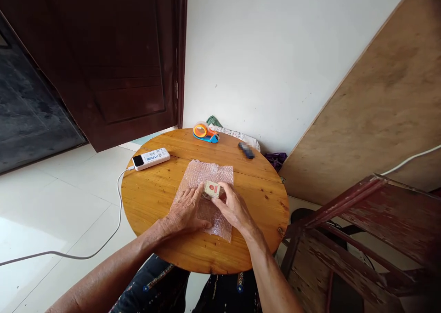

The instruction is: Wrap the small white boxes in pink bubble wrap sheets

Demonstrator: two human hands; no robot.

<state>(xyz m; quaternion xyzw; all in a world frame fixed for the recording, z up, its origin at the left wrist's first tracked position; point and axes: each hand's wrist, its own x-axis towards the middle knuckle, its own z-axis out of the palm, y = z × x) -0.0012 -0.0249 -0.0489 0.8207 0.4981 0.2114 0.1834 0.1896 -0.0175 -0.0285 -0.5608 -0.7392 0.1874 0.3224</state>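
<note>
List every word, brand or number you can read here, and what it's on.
None reads reliably.
Small box: red print, too small.
White power bank: blue print, too blurred.
White printed wrapping by the wall: marks too small.

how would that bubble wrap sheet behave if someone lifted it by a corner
Likely floppy: the bubble wrap is thin, with rumpled, uneven edges, so it would probably sag. It should be light for its size, being clear, air-filled film. The small box above its middle might slide or tip if resting there unheld.
</note>
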